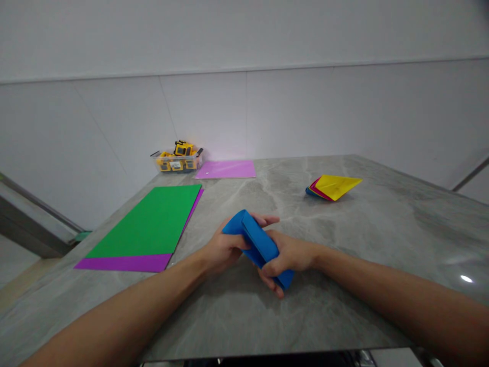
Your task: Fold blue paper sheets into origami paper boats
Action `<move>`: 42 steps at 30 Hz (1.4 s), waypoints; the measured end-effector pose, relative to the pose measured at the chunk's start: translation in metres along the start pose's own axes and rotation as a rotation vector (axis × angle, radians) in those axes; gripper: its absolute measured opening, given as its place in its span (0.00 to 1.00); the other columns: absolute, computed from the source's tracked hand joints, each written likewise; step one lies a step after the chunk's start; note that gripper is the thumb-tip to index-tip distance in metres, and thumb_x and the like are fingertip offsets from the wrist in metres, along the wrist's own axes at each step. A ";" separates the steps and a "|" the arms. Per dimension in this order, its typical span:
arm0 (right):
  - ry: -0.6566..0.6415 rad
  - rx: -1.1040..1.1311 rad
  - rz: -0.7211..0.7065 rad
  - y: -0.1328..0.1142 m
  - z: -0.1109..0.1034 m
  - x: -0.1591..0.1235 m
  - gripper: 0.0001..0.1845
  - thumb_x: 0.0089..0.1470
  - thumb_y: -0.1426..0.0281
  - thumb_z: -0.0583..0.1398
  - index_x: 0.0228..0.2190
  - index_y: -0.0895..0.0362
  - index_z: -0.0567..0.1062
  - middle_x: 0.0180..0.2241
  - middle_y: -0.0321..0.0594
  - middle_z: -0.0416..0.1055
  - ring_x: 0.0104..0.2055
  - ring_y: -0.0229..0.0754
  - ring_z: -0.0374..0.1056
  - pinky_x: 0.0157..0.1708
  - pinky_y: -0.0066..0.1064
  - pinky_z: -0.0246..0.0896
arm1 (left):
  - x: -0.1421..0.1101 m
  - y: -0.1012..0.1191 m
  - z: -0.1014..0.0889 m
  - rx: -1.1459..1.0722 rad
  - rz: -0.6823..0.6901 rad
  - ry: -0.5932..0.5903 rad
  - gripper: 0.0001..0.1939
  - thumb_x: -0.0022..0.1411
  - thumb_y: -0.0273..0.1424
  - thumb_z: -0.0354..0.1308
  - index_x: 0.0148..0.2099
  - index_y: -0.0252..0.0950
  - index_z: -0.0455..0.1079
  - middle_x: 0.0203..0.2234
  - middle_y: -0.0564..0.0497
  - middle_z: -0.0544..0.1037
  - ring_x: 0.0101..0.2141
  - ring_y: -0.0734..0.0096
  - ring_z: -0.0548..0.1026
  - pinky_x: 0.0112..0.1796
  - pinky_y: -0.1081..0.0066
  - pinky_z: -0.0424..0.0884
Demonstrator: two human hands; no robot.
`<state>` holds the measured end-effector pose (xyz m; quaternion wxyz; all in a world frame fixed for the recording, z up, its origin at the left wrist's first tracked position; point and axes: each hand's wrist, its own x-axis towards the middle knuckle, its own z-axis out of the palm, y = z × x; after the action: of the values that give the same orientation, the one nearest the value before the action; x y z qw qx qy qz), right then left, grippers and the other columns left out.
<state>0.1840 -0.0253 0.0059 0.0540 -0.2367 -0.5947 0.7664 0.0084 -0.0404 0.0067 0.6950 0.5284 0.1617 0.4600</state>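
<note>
A folded sheet of blue paper [260, 240] is held between both hands, tilted, just above the grey table. My left hand [225, 248] grips its upper left end, thumb on the near face and fingers behind. Around the lower right end closes my right hand [284, 253], its thumb pressed on the front and fingertips showing beneath. The paper is bent into a narrow, layered strip, and its inner folds are partly hidden by the fingers.
Green [153, 219] and purple sheets [126, 263] lie at left. A clear bin [176, 164] of yellow toy vehicles stands at the back left, beside a pink sheet [227, 169]. Folded yellow, red and blue papers [336, 187] rest at right. The table's [344, 316] near edge is close.
</note>
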 end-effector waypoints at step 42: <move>0.255 -0.143 -0.178 0.003 0.003 0.006 0.12 0.40 0.75 0.61 0.30 0.57 0.65 0.14 0.26 0.68 0.14 0.33 0.64 0.15 0.22 0.61 | 0.003 0.006 -0.010 0.609 0.281 0.508 0.12 0.60 0.36 0.56 0.29 0.34 0.69 0.17 0.57 0.67 0.19 0.77 0.65 0.22 0.77 0.64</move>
<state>0.1778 -0.0265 0.0012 0.1798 -0.2816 -0.6546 0.6782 0.0003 -0.0319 0.0085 0.3754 0.5966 0.3827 0.5973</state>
